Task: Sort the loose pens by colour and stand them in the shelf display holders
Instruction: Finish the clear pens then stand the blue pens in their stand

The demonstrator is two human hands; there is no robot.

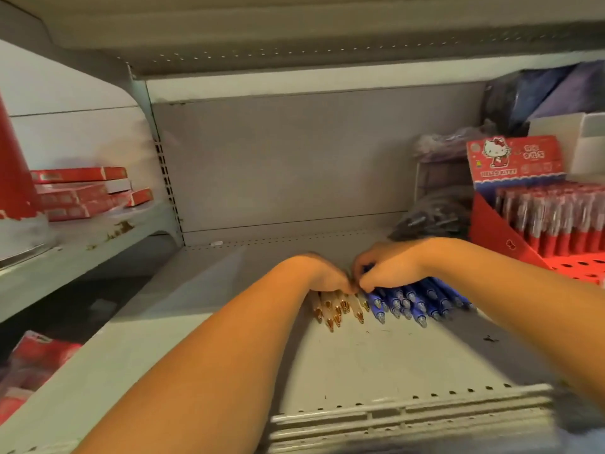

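Two groups of pens lie flat on the grey shelf [343, 362], tips toward me. Several pale pens with gold tips [339, 308] lie on the left, several blue pens [415, 301] on the right. My left hand [319, 273] rests curled over the back ends of the pale pens. My right hand [384, 268] is curled over the back ends of the blue pens. The two hands meet fingertip to fingertip where the groups join. The pens' back ends are hidden under my hands. A red display holder [510, 237] full of red pens stands at the right.
A red cartoon-cat card [514, 158] tops the holder, with white boxes [569, 139] and dark bags [435, 214] behind it. Red flat boxes [82, 191] are stacked on the neighbouring shelf at left. The shelf's ridged front edge [393, 417] is near me.
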